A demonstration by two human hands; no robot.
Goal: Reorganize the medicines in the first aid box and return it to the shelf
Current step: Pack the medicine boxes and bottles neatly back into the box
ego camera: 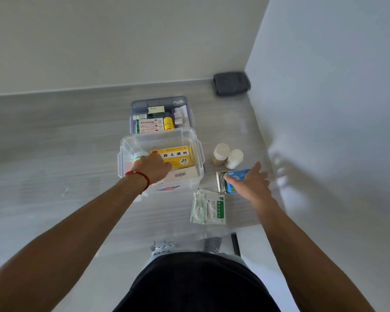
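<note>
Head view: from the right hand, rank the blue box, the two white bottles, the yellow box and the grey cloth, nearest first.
1. Blue box, under the right hand.
2. White bottles, just beyond the hand.
3. Yellow box, to the left inside the clear bin.
4. Grey cloth, far back in the corner.
</note>
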